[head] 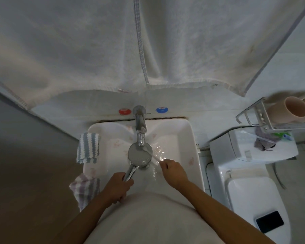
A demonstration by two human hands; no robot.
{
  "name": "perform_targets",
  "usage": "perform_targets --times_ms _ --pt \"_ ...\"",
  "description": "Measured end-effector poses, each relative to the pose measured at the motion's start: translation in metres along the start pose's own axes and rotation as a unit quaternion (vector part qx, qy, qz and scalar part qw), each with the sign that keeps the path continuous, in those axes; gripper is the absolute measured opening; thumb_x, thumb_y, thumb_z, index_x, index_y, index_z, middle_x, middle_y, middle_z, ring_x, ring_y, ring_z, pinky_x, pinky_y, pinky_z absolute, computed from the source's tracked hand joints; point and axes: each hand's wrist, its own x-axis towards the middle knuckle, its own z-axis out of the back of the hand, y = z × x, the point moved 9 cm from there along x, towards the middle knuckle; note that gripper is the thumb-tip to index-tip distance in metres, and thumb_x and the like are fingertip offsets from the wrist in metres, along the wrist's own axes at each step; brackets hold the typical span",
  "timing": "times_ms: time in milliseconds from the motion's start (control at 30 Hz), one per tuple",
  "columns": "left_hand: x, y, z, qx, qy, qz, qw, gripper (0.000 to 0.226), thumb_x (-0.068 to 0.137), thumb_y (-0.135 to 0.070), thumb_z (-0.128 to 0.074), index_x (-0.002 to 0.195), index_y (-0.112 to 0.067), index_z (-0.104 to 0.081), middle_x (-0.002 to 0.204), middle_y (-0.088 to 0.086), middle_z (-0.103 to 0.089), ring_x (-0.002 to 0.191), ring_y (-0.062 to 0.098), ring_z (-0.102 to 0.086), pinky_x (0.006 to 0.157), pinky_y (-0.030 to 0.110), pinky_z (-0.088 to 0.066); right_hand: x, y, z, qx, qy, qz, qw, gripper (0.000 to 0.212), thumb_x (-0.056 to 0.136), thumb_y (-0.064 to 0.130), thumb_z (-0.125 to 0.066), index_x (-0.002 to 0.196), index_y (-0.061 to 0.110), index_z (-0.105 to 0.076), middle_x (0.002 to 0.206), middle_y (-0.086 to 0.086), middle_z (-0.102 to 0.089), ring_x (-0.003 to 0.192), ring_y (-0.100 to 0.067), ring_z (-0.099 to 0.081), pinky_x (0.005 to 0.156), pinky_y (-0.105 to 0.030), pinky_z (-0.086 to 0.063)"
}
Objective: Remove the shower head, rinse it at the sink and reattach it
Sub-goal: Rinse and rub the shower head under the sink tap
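Note:
A chrome shower head [139,154] lies face up over the white sink [192,138], right under the spout of the chrome tap [140,124]. Water runs from the tap onto its round face and splashes off to the right. My left hand [119,185] is shut on the shower head's handle at the sink's front edge. To the right of the head is my right hand [173,170], over the basin with its fingers curled and the fingertips in the stream running off the head. It holds nothing that I can see.
Two striped cloths [88,147] [85,188] hang over the sink's left rim. White towels [113,41] hang above the tap. A toilet [250,182] with a black phone [269,224] on its lid stands to the right. A wire shelf [264,120] with pink cups is at the far right.

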Motion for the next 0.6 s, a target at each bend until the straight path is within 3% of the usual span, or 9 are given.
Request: perform_targets --times_ms 100,267,400,533,600 --pt "0.001 0.003 0.003 -0.02 -0.011 0.006 1.0 0.019 0.088 -0.018 -0.057 0.072 -0.012 -0.048 0.048 0.002 -0.047 0.032 0.018 -0.042 0.04 0.019 -0.029 -0.012 0.009 -0.021 -0.012 0.086 0.036 0.996 0.046 0.103 0.033 -0.044 0.06 0.019 -0.036 0.066 -0.001 -0.044 0.071 -0.026 -0.044 0.064 -0.031 -0.033" --pt "0.002 0.005 0.003 -0.047 -0.008 0.02 0.999 0.019 0.086 -0.02 -0.058 0.07 -0.015 -0.049 0.052 0.003 -0.048 0.036 0.018 -0.043 0.044 0.021 -0.029 -0.003 0.002 0.0 -0.02 -0.004 0.001 1.0 0.041 0.104 0.037 -0.039 0.067 0.018 -0.041 0.073 -0.004 -0.049 0.073 -0.029 -0.046 0.064 -0.033 -0.034" --pt "0.002 0.007 0.003 -0.058 -0.01 0.026 0.998 0.02 0.088 -0.018 -0.057 0.071 -0.013 -0.05 0.05 0.003 -0.048 0.034 0.017 -0.042 0.04 0.018 -0.029 -0.012 0.01 -0.018 -0.027 0.073 0.035 0.996 0.047 0.103 0.036 -0.044 0.06 0.019 -0.034 0.063 0.002 -0.042 0.07 -0.025 -0.043 0.059 -0.031 -0.032" --pt "0.003 0.009 0.002 -0.073 -0.011 0.038 0.997 0.018 0.088 -0.017 -0.058 0.072 -0.012 -0.051 0.048 0.002 -0.048 0.034 0.017 -0.042 0.041 0.018 -0.029 -0.004 -0.001 -0.001 -0.036 -0.001 -0.004 0.999 0.044 0.104 0.038 -0.038 0.063 0.021 -0.035 0.077 -0.003 -0.051 0.075 -0.027 -0.048 0.067 -0.033 -0.038" --pt "0.003 0.01 0.001 -0.075 -0.011 0.044 0.996 0.018 0.088 -0.017 -0.058 0.072 -0.012 -0.051 0.047 0.001 -0.048 0.033 0.016 -0.041 0.039 0.017 -0.029 -0.003 -0.002 0.0 -0.023 -0.006 0.0 1.0 0.044 0.103 0.037 -0.039 0.062 0.021 -0.035 0.073 -0.003 -0.05 0.074 -0.028 -0.048 0.065 -0.033 -0.037"
